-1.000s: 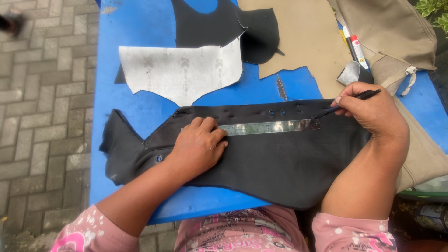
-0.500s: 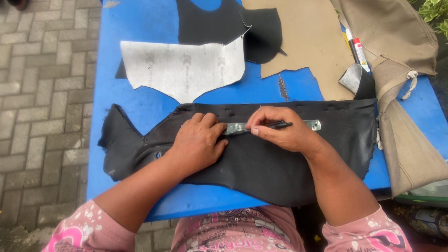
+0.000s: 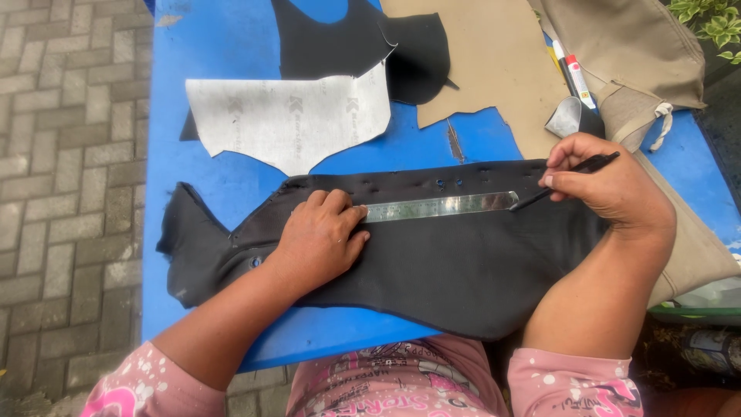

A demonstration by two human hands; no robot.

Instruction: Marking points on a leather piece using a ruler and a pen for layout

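Right hand (image 3: 610, 185) grips pen (image 3: 567, 179) — tip seemingly at ruler (image 3: 440, 206) end.

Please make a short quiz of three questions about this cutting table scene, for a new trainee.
1. True or false: the left hand presses on one end of the metal ruler.
2. What does the right hand hold? A) scissors B) a thin black pen C) a needle
3. Which thing lies directly under the ruler?

Key
1. True.
2. B: the black pen, its tip at the ruler's right end.
3. The large black sheet on the blue table.
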